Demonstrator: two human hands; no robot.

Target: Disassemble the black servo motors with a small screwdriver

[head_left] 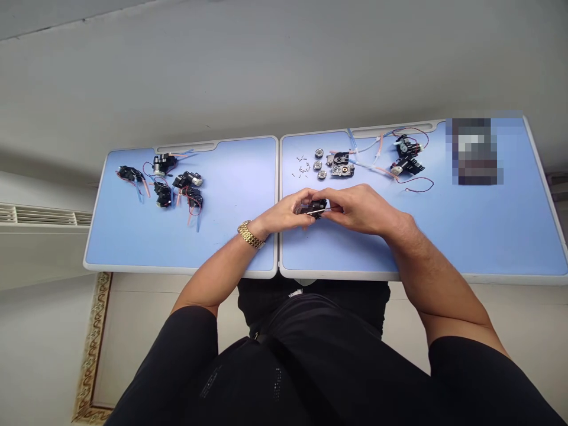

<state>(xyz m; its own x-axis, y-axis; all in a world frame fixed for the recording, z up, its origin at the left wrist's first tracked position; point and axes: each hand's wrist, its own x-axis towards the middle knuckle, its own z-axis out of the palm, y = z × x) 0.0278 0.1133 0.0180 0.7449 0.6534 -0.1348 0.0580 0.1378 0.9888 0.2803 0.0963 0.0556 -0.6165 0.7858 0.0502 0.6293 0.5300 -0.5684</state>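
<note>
Left hand (288,214): at 9 o'clock of the black part (313,209), fingers curled and pinching its left end.
Right hand (361,208): at 3 o'clock of it, fingertips pressed together on its right end; a thin metal tool seems to poke out, too small to be sure.
Black part: between both hands, just above the seam of the two blue tables (231,236).
Handling: likely light, stiff plastic, small and easy to drop; best gripped by the side walls, away from any wires.
At 12 o'clock: loose screws (302,167), round gears (318,164), an open gearbox (341,165).
At 1 o'clock: wired motors (406,155).
At 10 o'clock: finished units (166,180).
Wrist: gold watch (249,235).
</note>
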